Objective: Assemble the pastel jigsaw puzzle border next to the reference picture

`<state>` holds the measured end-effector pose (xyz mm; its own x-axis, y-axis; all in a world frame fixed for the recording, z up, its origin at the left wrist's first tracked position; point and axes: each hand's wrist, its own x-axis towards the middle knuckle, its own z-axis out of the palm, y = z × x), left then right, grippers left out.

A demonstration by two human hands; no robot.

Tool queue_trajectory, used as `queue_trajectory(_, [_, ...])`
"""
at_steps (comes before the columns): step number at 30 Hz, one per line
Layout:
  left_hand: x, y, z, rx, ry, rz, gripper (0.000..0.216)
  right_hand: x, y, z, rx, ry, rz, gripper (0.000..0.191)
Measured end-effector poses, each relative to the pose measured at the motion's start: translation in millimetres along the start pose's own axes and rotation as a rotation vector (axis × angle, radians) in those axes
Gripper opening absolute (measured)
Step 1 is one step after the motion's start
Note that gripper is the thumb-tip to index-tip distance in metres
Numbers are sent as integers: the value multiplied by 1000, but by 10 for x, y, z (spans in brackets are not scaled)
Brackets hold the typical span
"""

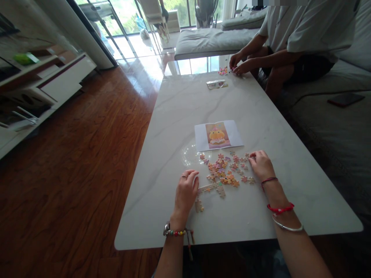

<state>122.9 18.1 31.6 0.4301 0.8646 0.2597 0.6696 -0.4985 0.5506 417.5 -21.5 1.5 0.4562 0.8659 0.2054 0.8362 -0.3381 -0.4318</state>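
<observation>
- Head view: we look down along a white marbled table [179, 104], with both our hands over its near half.
- Our left hand [187, 189] is half curled, fingers together and thumb close to them, just beside the left end of a joined puzzle section [211, 187]; we cannot tell whether it holds a piece.
- Our right hand [262, 165] is bent with its fingertips drawn together at the right edge of the loose puzzle pieces [218, 166]; whether a piece is pinched there, we cannot make out.
- Between our hands we see those loose pieces, in orange, pink, purple and pale tones, heaped in the middle and scattered at the edges.
- Nearer us than the pile lies the joined section, and a small cluster [199, 205] sits below its left end.
- Just beyond the pile we have a printed sheet [218, 135] lying flat, showing an orange figure.
- Farther off, we see a packet [217, 84] and another person's hands [239, 66] beside small colourful bits [223, 71].
</observation>
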Motion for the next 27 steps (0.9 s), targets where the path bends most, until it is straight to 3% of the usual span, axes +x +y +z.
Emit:
queue_trajectory(8, [6,64,32,-7,-30,6,18,-14,-251,-289,301,-61,166,16])
queue_trajectory(10, [-12,115,53,-18,-39,21,18,-62,-349,-386,473,-233,91,21])
queue_trajectory(14, [-71,255,109,-68,-114,96,18,-291,-606,-454,660,-823,-110,16])
queue_trajectory(16, [-109,321,132,-87,-178,133,18,-430,-733,-426,623,-925,-130,11])
queue_trajectory(20, [-195,399,153,-68,-288,177,18,-605,-868,-351,522,-898,-124,14])
queue_trajectory(27, [-325,474,179,-19,-312,185,20,-713,-828,-253,389,-730,-220,13])
